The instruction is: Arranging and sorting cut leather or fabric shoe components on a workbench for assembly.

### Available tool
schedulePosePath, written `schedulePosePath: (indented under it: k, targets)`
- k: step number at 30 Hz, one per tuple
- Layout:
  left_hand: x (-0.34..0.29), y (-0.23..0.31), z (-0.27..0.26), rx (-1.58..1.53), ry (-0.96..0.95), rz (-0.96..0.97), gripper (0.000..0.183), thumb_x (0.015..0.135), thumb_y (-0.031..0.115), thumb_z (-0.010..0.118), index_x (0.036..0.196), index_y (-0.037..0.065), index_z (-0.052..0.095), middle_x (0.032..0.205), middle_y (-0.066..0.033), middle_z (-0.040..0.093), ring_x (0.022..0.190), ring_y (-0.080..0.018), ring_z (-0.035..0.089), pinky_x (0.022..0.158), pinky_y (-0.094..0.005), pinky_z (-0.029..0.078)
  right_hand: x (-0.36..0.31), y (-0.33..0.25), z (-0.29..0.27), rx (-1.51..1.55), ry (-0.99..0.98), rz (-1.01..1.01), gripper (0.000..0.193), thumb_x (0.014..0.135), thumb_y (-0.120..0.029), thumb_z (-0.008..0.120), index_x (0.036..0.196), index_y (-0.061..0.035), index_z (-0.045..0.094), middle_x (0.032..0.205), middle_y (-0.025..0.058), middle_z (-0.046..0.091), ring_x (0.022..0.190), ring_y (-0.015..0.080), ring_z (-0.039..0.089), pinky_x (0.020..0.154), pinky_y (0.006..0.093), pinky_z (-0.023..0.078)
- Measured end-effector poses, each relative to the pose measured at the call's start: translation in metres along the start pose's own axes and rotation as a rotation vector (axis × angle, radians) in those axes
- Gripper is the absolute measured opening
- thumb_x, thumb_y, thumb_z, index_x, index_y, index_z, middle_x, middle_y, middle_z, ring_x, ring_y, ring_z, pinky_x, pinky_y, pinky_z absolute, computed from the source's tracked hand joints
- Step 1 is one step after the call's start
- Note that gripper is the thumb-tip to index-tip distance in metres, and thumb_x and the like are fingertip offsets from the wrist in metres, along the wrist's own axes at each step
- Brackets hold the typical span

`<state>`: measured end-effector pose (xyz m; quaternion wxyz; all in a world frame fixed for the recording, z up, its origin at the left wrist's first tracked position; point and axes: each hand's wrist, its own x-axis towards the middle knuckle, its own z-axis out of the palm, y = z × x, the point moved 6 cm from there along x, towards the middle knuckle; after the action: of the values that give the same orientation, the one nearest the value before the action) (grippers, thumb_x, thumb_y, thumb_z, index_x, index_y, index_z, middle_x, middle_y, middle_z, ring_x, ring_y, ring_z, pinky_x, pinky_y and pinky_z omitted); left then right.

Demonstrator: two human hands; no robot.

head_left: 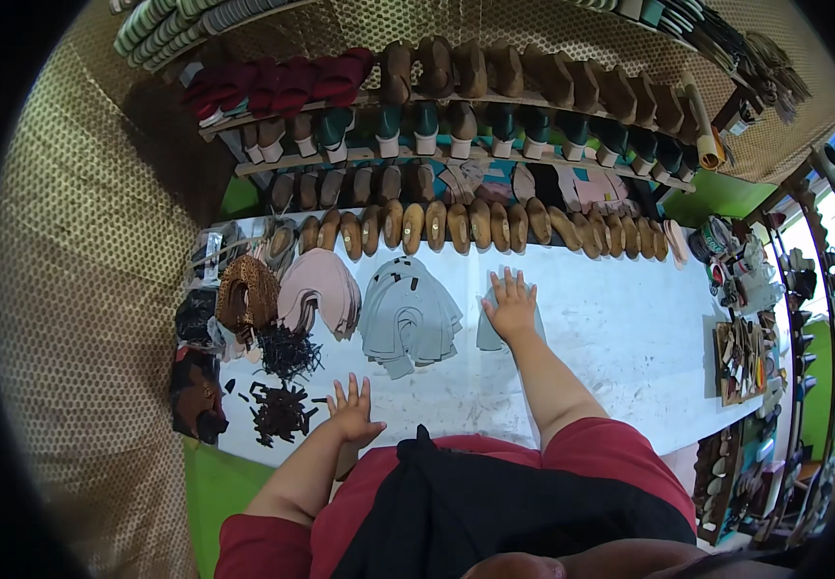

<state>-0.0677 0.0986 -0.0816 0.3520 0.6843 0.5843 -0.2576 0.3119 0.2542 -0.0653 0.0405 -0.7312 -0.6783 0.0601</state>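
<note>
My right hand [511,309] lies palm down, fingers spread, on a grey cut shoe-upper piece [490,336] at the middle of the white table [620,347]. Part of that piece is hidden beneath the hand. Near the table's front edge my left hand [352,417] is held with its fingers apart and nothing in them. Between and beyond the hands is a fanned stack of grey curved upper pieces [408,323], with a few small dark bits on top. Closest to my left hand on its left side is a heap of small dark brown strips [282,413].
Left of the grey stack lie pink upper pieces [319,289], leopard-print pieces [247,294] and black strips [289,353]. Wooden shoe lasts [480,227] line the back edge. Shelves of lasts and heeled shoes [425,125] rise behind. A tool tray [744,362] stands at the right end.
</note>
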Motion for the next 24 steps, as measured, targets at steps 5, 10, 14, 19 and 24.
schedulePosePath:
  k: [5, 10, 14, 19, 24]
  targets:
    - [-0.001, -0.001, 0.001, -0.017, 0.028, 0.004, 0.124, 0.079, 0.059, 0.071, 0.159, 0.012, -0.012, 0.163, -0.0233, -0.022, 0.145, -0.0532, -0.024, 0.114, -0.0682, -0.005, 0.004, -0.009, -0.002, -0.021, -0.013, 0.090, 0.066, 0.098, -0.049, 0.050, 0.157, -0.0265, 0.030, 0.164, 0.0112, 0.024, 0.152, 0.0347, 0.016, 0.116, 0.0679, 0.010]
    - [-0.002, 0.002, -0.001, -0.018, 0.024, -0.004, 0.123, 0.080, 0.058, 0.071, 0.159, 0.013, -0.012, 0.163, -0.0225, -0.021, 0.146, -0.0517, -0.023, 0.115, -0.0671, -0.005, 0.015, -0.067, -0.015, 0.186, 0.099, -0.035, 0.063, 0.095, -0.046, 0.056, 0.153, -0.0291, 0.038, 0.163, 0.0131, 0.026, 0.151, 0.0371, 0.020, 0.113, 0.0738, 0.011]
    - [-0.004, 0.003, -0.002, -0.016, 0.038, -0.010, 0.123, 0.079, 0.058, 0.071, 0.160, 0.014, -0.011, 0.164, -0.0217, -0.021, 0.147, -0.0509, -0.023, 0.115, -0.0667, -0.005, 0.019, -0.129, -0.025, 0.342, 0.125, -0.189, 0.054, 0.089, -0.034, 0.068, 0.140, -0.0253, 0.056, 0.156, 0.0125, 0.039, 0.149, 0.0364, 0.024, 0.114, 0.0742, 0.008]
    - [-0.005, 0.006, -0.003, -0.010, 0.037, -0.011, 0.123, 0.079, 0.058, 0.070, 0.160, 0.014, -0.011, 0.164, -0.0214, -0.021, 0.147, -0.0508, -0.022, 0.115, -0.0667, -0.005, 0.018, -0.136, -0.028, 0.351, 0.182, -0.239, 0.030, 0.085, -0.024, 0.072, 0.115, -0.0207, 0.070, 0.140, 0.0054, 0.055, 0.143, 0.0333, 0.035, 0.111, 0.0750, 0.014]
    - [-0.004, 0.002, -0.001, -0.010, 0.065, 0.008, 0.122, 0.079, 0.059, 0.070, 0.160, 0.015, -0.011, 0.164, -0.0210, -0.022, 0.147, -0.0511, -0.021, 0.115, -0.0672, -0.004, 0.004, -0.131, -0.051, 0.588, 0.228, -0.315, 0.013, 0.084, -0.018, 0.071, 0.096, -0.0150, 0.073, 0.117, 0.0005, 0.069, 0.126, 0.0262, 0.054, 0.114, 0.0681, 0.020]
